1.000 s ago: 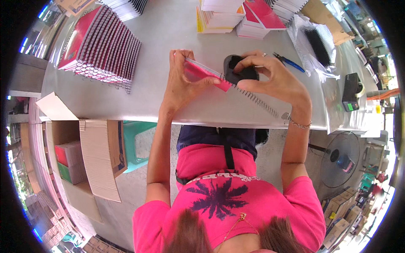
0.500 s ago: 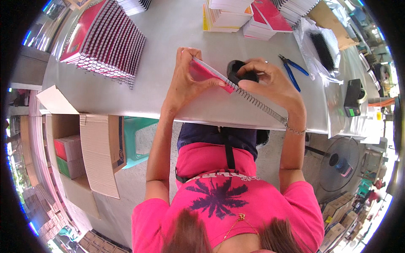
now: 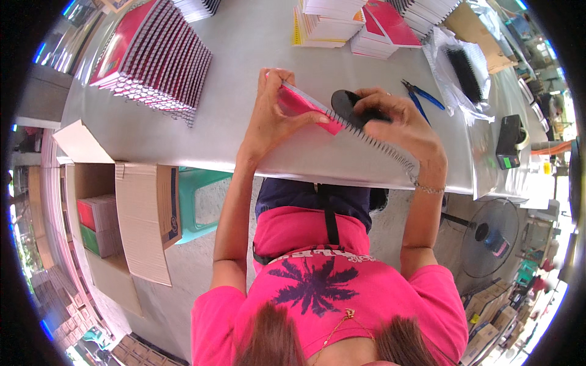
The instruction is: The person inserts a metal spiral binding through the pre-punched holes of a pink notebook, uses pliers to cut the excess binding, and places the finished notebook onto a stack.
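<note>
My left hand [image 3: 268,122] grips a thin notebook [image 3: 300,107] with a pink cover, tilted with its bound edge up. The fingers are over the far end and the thumb presses near the other end. A dark spiral binding coil [image 3: 383,147] runs through part of that edge, its loose end trailing towards my right wrist. In my right hand [image 3: 410,127] is a black, smooth, rounded object [image 3: 347,111], held at the coil just beyond the notebook. Its exact kind is unclear, and my fingers hide part of it.
A tall stack of coil-bound red notebooks [image 3: 162,67] stands at the left. Unbound booklets [image 3: 329,30] are piled at the back. Blue-handled pliers [image 3: 427,97], a bundle of black coils [image 3: 464,73] on plastic wrap and a black tape dispenser [image 3: 509,141] lie at the right.
The black object has turned in my right hand and shows a broader face. My right hand has shifted slightly to the right. My left hand keeps its hold on the notebook.
</note>
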`<state>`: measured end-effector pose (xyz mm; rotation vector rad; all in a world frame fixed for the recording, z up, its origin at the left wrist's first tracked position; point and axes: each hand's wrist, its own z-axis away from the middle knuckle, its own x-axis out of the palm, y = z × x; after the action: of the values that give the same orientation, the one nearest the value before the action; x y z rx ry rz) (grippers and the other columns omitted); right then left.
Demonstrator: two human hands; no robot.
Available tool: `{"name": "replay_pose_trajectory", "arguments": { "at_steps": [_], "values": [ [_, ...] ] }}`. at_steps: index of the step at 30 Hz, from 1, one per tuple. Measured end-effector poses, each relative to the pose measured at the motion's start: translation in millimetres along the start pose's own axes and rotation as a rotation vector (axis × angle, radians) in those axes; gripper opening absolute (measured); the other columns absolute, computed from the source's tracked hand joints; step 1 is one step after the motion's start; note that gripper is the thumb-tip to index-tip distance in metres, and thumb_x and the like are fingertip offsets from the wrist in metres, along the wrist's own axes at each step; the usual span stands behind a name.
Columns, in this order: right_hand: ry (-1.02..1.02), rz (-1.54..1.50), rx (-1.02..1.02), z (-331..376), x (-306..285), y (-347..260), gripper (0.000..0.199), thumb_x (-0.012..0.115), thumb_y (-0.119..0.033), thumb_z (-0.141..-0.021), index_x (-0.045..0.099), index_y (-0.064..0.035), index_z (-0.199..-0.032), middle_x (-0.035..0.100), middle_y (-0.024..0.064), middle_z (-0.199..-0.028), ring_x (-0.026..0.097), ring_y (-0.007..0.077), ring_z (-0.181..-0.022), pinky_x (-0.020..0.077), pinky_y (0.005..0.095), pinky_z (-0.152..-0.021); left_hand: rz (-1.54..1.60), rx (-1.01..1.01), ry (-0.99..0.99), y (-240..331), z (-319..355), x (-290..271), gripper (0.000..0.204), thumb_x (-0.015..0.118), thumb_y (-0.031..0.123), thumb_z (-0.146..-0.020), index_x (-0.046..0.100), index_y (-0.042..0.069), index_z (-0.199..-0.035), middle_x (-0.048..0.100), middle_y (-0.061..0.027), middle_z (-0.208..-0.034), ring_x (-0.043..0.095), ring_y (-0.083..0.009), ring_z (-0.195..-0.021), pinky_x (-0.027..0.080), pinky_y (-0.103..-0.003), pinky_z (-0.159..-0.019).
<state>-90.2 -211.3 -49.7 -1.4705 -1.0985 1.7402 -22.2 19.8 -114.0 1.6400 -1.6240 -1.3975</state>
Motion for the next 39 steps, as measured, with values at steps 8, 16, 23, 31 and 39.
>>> {"name": "replay_pose_trajectory", "arguments": {
  "at_steps": [8, 16, 23, 31, 39],
  "values": [
    [-0.031, -0.286, 0.1, -2, -5, -4, 0.034, 0.073, -0.027, -0.081, 0.069, -0.005, -0.106, 0.062, 0.0077, -0.102, 0.058, 0.0163, -0.096, 0.0455, 0.029, -0.087, -0.012, -0.018, -0.019, 2, -1, 0, 0.074, 0.093, 0.026, -0.054, 0.046, 0.004, -0.106, 0.042, -0.0091, -0.105, 0.047, -0.026, -0.102, 0.044, -0.035, -0.089],
    [0.024, 0.053, 0.077, -7, 5, 8, 0.036, 0.075, -0.031, -0.079, 0.071, -0.0059, -0.104, 0.064, 0.0124, -0.105, 0.059, 0.0218, -0.093, 0.0478, 0.0316, -0.082, 0.033, -0.038, -0.032, 6, 2, 0, 0.072, 0.093, 0.026, -0.056, 0.046, 0.004, -0.107, 0.042, -0.0094, -0.107, 0.047, -0.0256, -0.104, 0.044, -0.035, -0.09],
    [0.132, 0.598, -0.077, -7, 18, 32, 0.059, 0.08, -0.029, -0.071, 0.061, -0.0088, -0.123, 0.047, 0.017, -0.137, 0.045, 0.0336, -0.126, 0.0394, 0.0392, -0.104, 0.032, -0.055, -0.065, 2, 0, 1, 0.076, 0.093, 0.028, -0.057, 0.045, 0.004, -0.111, 0.043, -0.0087, -0.11, 0.047, -0.0244, -0.106, 0.044, -0.035, -0.09],
    [-0.026, 0.441, -0.091, -7, 4, 34, 0.068, 0.083, -0.027, -0.067, 0.058, -0.0106, -0.128, 0.036, 0.0189, -0.147, 0.034, 0.038, -0.135, 0.0315, 0.043, -0.112, 0.182, -0.078, -0.001, -6, 2, 6, 0.104, 0.094, 0.031, -0.056, 0.029, 0.006, -0.134, 0.042, -0.0109, -0.125, 0.045, -0.0255, -0.115, 0.044, -0.038, -0.096],
    [-0.16, -0.413, -0.005, -19, -11, 30, 0.061, 0.079, -0.031, -0.077, 0.06, 0.0013, -0.125, 0.058, 0.0123, -0.122, 0.055, 0.0201, -0.109, 0.0445, 0.0286, -0.093, 0.188, -0.094, 0.022, -3, 4, 5, 0.109, 0.094, 0.031, -0.055, 0.026, 0.008, -0.136, 0.043, -0.014, -0.122, 0.046, -0.0272, -0.114, 0.044, -0.038, -0.097]
  ]
}}
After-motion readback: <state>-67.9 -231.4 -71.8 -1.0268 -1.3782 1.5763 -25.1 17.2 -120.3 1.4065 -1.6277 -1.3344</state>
